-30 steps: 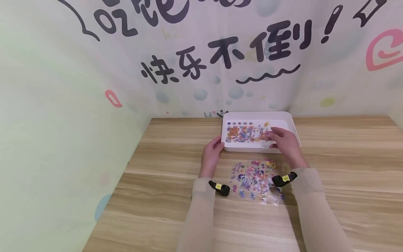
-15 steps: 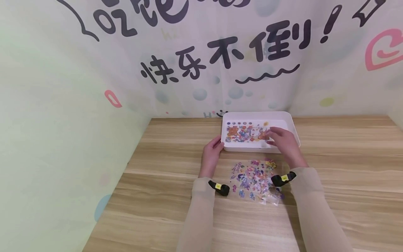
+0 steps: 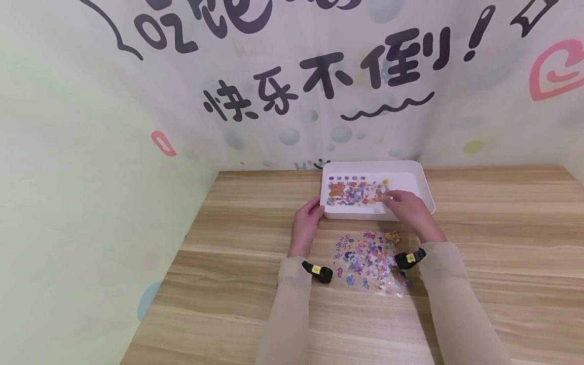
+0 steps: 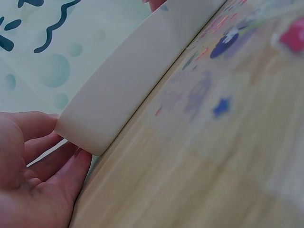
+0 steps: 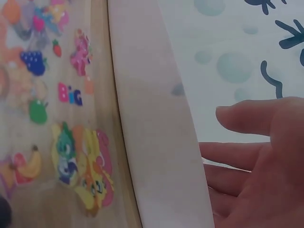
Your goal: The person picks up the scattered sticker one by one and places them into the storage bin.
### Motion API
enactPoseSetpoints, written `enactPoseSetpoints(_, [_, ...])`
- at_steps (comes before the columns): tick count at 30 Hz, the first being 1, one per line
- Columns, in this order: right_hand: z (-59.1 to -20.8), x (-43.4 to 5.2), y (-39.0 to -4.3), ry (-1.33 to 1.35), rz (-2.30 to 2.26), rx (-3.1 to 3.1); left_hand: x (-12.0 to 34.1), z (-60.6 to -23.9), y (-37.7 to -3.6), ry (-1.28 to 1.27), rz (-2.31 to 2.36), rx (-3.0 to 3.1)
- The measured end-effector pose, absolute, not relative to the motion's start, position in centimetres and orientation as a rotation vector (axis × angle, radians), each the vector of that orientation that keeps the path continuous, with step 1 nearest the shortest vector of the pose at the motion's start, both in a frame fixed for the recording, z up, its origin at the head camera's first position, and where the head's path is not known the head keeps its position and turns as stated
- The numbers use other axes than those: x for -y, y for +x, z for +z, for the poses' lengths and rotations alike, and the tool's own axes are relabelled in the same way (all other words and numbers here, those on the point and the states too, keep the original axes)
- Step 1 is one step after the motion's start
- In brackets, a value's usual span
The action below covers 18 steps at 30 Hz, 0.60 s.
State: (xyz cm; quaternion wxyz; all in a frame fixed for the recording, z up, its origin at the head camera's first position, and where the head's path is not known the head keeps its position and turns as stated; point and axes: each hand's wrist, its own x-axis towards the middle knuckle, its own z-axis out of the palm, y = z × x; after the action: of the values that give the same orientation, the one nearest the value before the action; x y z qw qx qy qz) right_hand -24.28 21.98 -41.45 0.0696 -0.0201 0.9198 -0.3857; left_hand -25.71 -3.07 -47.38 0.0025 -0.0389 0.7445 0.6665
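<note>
A white rectangular tray [image 3: 427,196] stands at the back of the table. Inside lies a sheet of colourful stickers [image 3: 352,195] with brown and white bears. My left hand [image 3: 306,225] holds the tray's left front corner; in the left wrist view its fingers [image 4: 40,124] touch the corner from two sides. Over the sheet's right end reaches my right hand [image 3: 410,213]. In the right wrist view the thumb [image 5: 247,116] is straight and apart from the other fingers, whose tips the tray wall hides. Whether those fingertips touch the sheet I cannot tell.
A clear sheet of stickers [image 3: 365,261] lies on the wooden table [image 3: 237,253] in front of the tray, between the forearms. Right behind the tray hangs a printed curtain [image 3: 283,147], and another light wall [image 3: 91,203] borders the left side.
My right hand has lowered slightly toward the front of the tray, and its fingers now lie closer to the sheet's right end. The left hand stays at the corner.
</note>
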Motion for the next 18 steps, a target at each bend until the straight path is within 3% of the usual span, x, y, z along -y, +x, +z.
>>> enactPoseSetpoints(18, [-41.21, -22.18, -24.04, -0.042, -1.041, -2.751, 3.04, -47.17, -25.53, -0.126, 2.087, -2.330])
